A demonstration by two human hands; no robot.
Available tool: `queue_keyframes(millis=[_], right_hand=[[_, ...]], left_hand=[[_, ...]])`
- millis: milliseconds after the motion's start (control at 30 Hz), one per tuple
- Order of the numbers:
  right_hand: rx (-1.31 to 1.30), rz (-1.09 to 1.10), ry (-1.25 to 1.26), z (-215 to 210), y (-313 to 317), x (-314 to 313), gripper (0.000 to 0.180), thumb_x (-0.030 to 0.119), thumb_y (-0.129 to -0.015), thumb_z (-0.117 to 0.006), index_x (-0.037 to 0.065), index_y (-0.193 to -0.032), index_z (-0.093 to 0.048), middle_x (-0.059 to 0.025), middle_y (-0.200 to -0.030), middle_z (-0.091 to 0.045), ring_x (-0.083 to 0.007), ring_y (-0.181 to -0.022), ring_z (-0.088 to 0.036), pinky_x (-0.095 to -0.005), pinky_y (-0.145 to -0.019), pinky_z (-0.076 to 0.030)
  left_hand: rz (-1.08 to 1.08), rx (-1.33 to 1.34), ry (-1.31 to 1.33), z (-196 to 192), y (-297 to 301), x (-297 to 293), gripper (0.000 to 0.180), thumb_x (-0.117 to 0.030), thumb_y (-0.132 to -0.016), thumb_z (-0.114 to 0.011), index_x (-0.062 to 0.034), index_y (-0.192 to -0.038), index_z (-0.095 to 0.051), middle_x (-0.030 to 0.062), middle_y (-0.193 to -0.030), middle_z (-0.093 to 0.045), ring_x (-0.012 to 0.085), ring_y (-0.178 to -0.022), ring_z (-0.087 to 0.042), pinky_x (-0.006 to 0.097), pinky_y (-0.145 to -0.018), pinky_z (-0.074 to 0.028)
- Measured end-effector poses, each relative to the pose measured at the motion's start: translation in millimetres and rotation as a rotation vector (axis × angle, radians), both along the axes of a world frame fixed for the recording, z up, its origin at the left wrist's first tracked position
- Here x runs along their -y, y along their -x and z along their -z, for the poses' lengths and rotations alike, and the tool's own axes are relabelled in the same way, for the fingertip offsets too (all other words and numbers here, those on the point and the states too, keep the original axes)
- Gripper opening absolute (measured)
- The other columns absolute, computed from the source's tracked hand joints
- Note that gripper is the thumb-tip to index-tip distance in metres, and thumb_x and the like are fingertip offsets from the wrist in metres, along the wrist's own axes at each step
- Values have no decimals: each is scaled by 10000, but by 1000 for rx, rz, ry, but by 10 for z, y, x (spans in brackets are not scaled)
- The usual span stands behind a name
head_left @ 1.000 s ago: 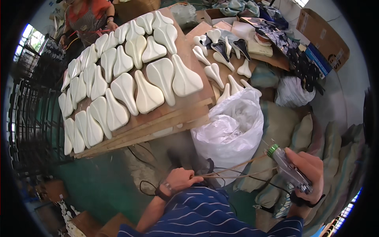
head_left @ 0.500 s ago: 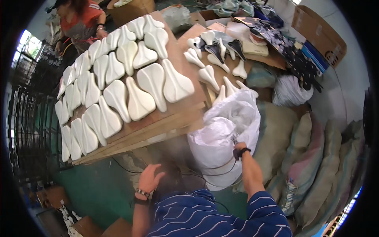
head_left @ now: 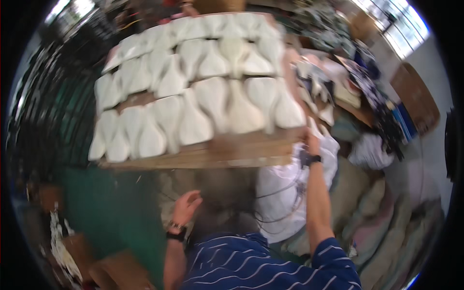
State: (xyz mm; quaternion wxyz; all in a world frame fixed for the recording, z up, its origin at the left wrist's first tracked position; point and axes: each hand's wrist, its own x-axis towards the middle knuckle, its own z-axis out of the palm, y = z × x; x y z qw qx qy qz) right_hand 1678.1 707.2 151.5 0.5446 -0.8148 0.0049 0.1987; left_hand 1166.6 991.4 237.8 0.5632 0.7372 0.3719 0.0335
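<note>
Several rows of cream-white bicycle saddle pads (head_left: 195,121) lie side by side on a brown board-topped table (head_left: 220,145). My left hand (head_left: 186,208) hovers below the table's front edge, loosely bent, with thumb and fingers apart and nothing in it. My right hand (head_left: 313,143) is at the table's right front corner, beside the nearest saddle pad. Its fingers are blurred and partly hidden, so I cannot tell what it holds or whether it touches the table. Under my right forearm stands a large white plastic sack (head_left: 278,203), with thin dark cables running across it.
More saddle pieces, white and black, lie on a cluttered surface (head_left: 316,89) at the right. Stuffed woven sacks (head_left: 367,237) crowd the right side. Dark metal racks (head_left: 58,111) stand at the left, and cardboard boxes (head_left: 121,268) at the lower left. Another person's hand (head_left: 189,9) shows beyond the table.
My right hand has moved up from the white sack's opening to the table corner. The view has turned left, so the table sits more central. My left hand stays in much the same pose.
</note>
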Motion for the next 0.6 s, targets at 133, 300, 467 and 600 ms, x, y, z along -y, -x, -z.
queue_keyframes(millis=[133,300,467,600], right_hand=[[77,163,138,117,-152,14,581,591,-988,-559,67,-831,-757,-27,-666,-684,-145,-506,-572,-306,-453,-407],[257,107,355,-637,-136,-124,685,646,-978,-539,32,-764,-753,-62,-678,-691,-154,-494,-598,-335,-448,-458],[291,199,189,-1934,100,-737,468,512,-940,-694,75,-770,-685,-43,-681,-662,-142,-530,-589,-321,-474,-466],[346,120,234,-2779,185,-376,420,509,-951,-682,116,-804,-705,-20,-695,-660,-138,-527,-560,-280,-463,-417]], left_hand=[[-263,214,389,200,319,-922,366,-222,-1014,-638,-4,-1305,-596,110,-1096,-707,199,-970,-693,321,-821,-570],[-542,435,716,410,864,-2145,387,-196,-1043,-589,9,-1365,-524,154,-1193,-669,244,-1046,-681,403,-875,-605],[-558,931,976,338,962,-2786,372,-120,-1014,-599,49,-1340,-537,169,-1225,-657,291,-1100,-671,454,-940,-594],[-451,1019,739,176,746,-2822,306,-38,-972,-593,105,-1242,-584,175,-1222,-663,320,-1129,-668,449,-982,-588]])
